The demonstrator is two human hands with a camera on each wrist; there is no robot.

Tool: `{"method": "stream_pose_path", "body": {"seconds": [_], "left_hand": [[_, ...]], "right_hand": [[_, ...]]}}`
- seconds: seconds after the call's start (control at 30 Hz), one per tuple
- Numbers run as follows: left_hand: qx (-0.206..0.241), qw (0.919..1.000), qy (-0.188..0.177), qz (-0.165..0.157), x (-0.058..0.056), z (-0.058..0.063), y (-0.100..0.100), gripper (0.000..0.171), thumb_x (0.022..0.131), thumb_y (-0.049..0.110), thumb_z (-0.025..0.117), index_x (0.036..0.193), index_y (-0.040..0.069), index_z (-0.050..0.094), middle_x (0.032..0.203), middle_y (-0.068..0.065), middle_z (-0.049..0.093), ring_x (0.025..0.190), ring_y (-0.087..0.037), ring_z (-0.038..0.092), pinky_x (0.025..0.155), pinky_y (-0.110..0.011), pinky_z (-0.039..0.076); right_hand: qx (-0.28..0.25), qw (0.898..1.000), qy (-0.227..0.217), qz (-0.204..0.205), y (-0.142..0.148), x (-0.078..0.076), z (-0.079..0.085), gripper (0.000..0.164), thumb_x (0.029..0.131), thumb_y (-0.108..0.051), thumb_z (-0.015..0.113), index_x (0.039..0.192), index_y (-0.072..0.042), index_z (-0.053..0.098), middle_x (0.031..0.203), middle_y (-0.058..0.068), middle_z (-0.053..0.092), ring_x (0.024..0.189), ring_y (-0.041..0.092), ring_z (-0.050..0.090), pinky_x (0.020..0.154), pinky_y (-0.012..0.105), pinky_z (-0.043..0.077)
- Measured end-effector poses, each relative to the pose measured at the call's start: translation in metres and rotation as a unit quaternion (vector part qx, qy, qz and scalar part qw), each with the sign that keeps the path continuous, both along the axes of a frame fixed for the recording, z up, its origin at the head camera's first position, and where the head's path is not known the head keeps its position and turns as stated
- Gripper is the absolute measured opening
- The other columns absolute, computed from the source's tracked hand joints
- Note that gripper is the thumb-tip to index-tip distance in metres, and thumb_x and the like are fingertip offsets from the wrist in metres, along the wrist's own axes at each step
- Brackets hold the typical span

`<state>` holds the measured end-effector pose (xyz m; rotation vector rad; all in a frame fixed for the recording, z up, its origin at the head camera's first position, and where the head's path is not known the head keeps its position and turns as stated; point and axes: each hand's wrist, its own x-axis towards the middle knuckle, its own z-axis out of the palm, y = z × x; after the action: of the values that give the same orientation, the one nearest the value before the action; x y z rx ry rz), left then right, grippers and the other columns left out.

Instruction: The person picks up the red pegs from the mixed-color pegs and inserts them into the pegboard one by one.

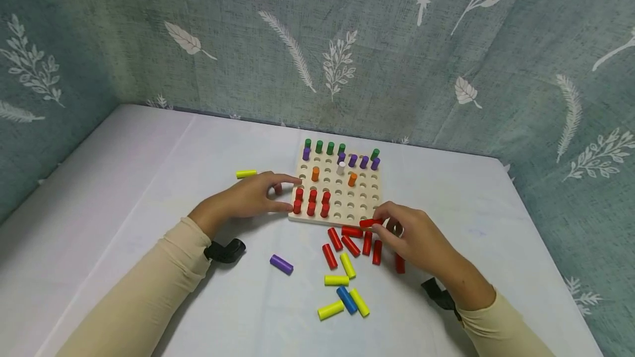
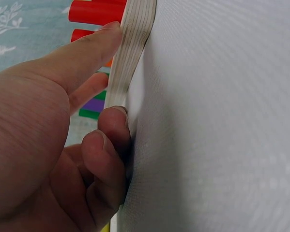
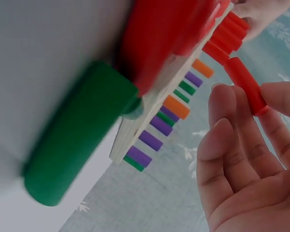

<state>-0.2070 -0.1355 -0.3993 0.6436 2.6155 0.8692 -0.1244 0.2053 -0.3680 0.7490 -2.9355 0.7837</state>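
A pale wooden peg board (image 1: 322,220) lies on the table, its front left holes filled with two rows of red pegs (image 1: 311,209). My left hand (image 1: 250,196) rests at the board's left edge, thumb and index finger extended against it; its other fingers bend loosely in the left wrist view. Between thumb and fingertips, my right hand (image 1: 414,236) pinches a red peg (image 3: 246,87). That peg is tilted over the board's front right corner. Further back stand green pegs (image 1: 330,148), purple pegs (image 1: 353,160), two orange pegs (image 1: 315,174) and a white peg (image 1: 340,168).
Several loose red pegs (image 1: 329,256) lie before the board, with yellow pegs (image 1: 337,280) and a blue peg (image 1: 346,299) nearer me. A purple peg (image 1: 281,264) and another yellow peg (image 1: 246,173) lie leftward. A green peg (image 3: 79,135) is close to the right wrist camera.
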Motion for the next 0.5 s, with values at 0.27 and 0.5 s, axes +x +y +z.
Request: {"method": "stream_pose_path", "body": {"seconds": [0.27, 0.5], "left_hand": [[-0.011, 0.9998, -0.011, 0.009, 0.001, -0.001, 0.000, 0.065, 0.084, 0.037, 0.080, 0.144, 0.032, 0.054, 0.113, -0.004, 0.062, 0.101, -0.020, 0.054, 0.083, -0.036, 0.045], [-0.010, 0.9997, -0.015, 0.015, 0.001, 0.000, -0.001, 0.065, 0.084, 0.037, 0.081, 0.143, 0.034, 0.054, 0.113, -0.003, 0.062, 0.103, -0.021, 0.054, 0.089, -0.038, 0.046]], "right_hand": [[0.016, 1.000, -0.009, 0.010, -0.014, -0.015, 0.004, 0.015, 0.092, -0.019, 0.073, 0.106, -0.017, 0.066, 0.087, -0.008, 0.067, 0.072, 0.007, 0.056, 0.062, 0.021, 0.050], [0.026, 1.000, -0.016, 0.005, -0.028, -0.027, 0.006, 0.016, 0.092, -0.019, 0.073, 0.106, -0.015, 0.066, 0.082, -0.005, 0.067, 0.069, 0.010, 0.056, 0.060, 0.023, 0.049]]}}
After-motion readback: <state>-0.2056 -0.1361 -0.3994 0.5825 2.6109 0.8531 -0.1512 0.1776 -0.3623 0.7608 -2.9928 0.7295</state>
